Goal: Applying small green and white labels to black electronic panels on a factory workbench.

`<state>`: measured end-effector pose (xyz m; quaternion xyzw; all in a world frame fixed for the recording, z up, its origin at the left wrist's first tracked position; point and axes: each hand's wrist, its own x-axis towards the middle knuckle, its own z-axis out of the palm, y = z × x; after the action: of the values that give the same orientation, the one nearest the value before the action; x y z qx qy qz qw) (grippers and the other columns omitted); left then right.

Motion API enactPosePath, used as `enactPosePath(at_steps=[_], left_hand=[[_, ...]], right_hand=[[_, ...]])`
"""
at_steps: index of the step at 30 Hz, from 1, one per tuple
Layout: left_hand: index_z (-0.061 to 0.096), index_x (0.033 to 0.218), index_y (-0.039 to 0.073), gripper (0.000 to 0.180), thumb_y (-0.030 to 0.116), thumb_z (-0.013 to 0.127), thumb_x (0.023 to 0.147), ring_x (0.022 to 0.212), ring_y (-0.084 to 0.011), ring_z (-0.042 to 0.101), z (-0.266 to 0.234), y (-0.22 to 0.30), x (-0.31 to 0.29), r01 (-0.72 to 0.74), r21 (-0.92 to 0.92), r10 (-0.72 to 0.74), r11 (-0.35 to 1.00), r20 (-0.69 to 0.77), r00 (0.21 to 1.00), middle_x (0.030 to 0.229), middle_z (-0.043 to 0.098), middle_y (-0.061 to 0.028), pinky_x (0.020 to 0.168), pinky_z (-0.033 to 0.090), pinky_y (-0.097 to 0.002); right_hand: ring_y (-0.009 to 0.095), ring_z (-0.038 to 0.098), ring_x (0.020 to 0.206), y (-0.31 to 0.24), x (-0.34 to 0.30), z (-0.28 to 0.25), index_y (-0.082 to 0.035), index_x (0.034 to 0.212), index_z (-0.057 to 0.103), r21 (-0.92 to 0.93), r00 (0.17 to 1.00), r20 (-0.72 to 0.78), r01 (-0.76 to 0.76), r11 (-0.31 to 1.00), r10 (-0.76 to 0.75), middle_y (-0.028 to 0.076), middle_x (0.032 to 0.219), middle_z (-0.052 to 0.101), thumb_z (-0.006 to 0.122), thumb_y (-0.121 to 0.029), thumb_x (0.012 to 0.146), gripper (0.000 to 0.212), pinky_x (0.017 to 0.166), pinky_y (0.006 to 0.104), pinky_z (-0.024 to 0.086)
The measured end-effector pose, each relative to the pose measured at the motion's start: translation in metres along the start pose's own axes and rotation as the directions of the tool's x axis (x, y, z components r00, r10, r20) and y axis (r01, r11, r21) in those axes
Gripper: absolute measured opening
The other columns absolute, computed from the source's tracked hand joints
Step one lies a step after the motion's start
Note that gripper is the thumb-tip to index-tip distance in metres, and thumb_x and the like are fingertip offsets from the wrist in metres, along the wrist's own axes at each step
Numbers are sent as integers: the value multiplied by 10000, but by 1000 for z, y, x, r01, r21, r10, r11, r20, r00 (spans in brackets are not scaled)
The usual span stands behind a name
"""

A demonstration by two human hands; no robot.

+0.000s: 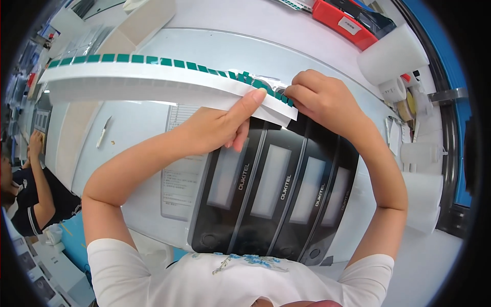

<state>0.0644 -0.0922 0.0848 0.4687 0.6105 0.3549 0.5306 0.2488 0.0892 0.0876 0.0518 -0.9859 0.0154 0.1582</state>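
Head view: long white paper strip (153, 74) with square green tabs (137, 59), right end over glossy black panels (280, 211).
I see left hand (220, 125) pinching strip; right hand (322, 100) curled at tabs, can't tell grip.

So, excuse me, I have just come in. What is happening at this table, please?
A person's left hand holds a long white strip edged with green tabs. The right hand has its fingertips at the tabs near the strip's right end; whether it grips one is unclear. Below lie four black panels with pale windows, side by side.
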Motion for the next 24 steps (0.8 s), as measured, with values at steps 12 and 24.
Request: enactPosePath(at_steps=[12, 24], left_hand=[[620, 982, 61, 550, 536, 348, 1029, 490, -81, 480, 1, -2, -2, 14, 25, -14, 1000, -14, 1000, 525, 535, -15, 489, 387, -238], [609, 1275, 125, 344, 190, 504, 955, 825, -266, 706, 7, -10, 21, -361, 652, 452, 666, 32, 891, 1148, 696, -63, 750, 569, -331]], right_hand=[[32, 485, 627, -4, 7, -35, -19, 944, 665, 684, 708, 592, -694, 224, 386, -33, 749, 593, 723, -270, 892, 263, 538, 190, 397], [88, 657, 638, 36, 32, -14, -16, 908, 635, 538, 604, 676, -796, 277, 422, 42, 747, 677, 605, -230, 970, 226, 544, 210, 517]])
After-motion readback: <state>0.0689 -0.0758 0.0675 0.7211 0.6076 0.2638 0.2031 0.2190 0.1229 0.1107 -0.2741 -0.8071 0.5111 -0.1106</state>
